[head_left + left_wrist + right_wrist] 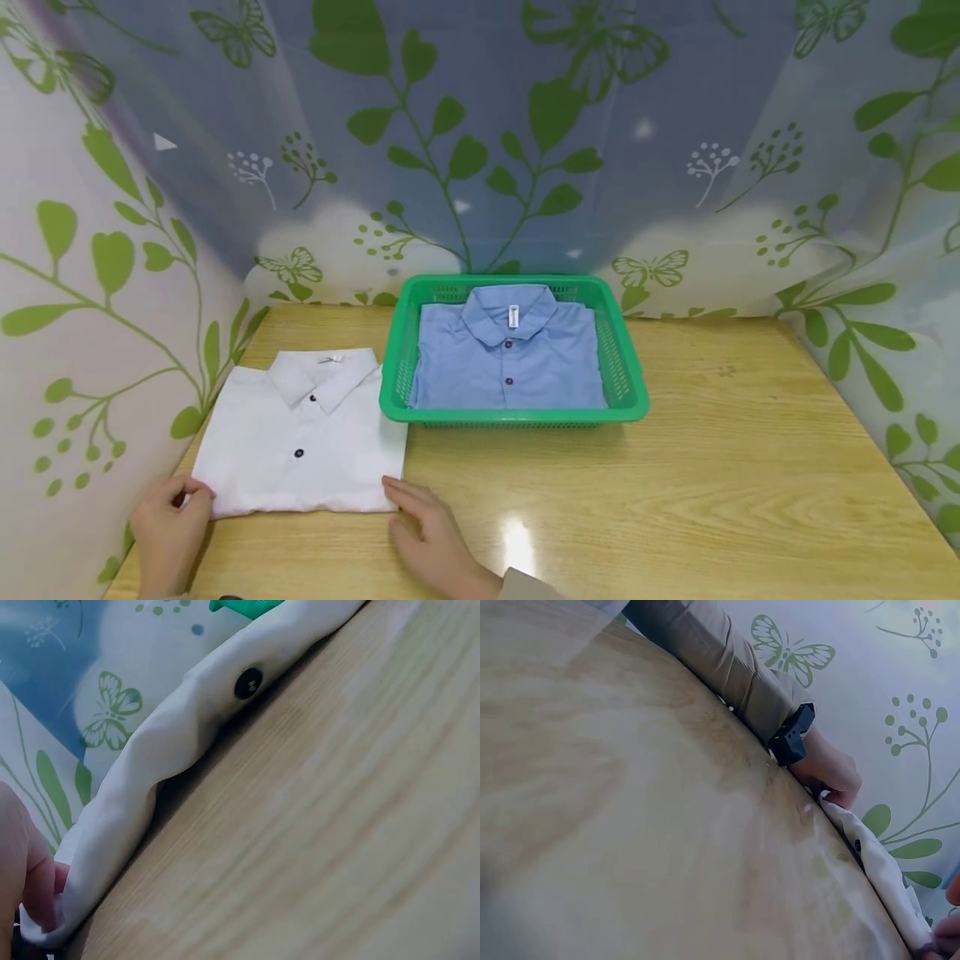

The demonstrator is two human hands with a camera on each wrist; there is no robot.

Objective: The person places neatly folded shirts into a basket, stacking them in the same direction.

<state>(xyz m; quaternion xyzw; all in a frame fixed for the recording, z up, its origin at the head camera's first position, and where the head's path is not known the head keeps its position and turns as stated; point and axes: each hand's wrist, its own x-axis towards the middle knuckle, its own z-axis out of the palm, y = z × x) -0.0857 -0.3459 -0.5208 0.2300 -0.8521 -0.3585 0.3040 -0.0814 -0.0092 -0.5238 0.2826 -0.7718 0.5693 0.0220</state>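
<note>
A folded white shirt with a collar and dark buttons lies on the table at the left in the head view. My left hand pinches its near left corner between thumb and fingers. At the near right corner, the fingertips of my right hand touch the shirt's edge, fingers fairly straight and thumb apart below. In the left wrist view the shirt's front edge looks thick and wavy, with a black button on it. The right wrist view shows the left hand at the far end of that edge.
Behind and right of the white shirt stands a green plastic basket holding a folded blue shirt. The basket's left side meets the white shirt's right side in the head view. Leaf-patterned curtains border the wooden table at the back and sides.
</note>
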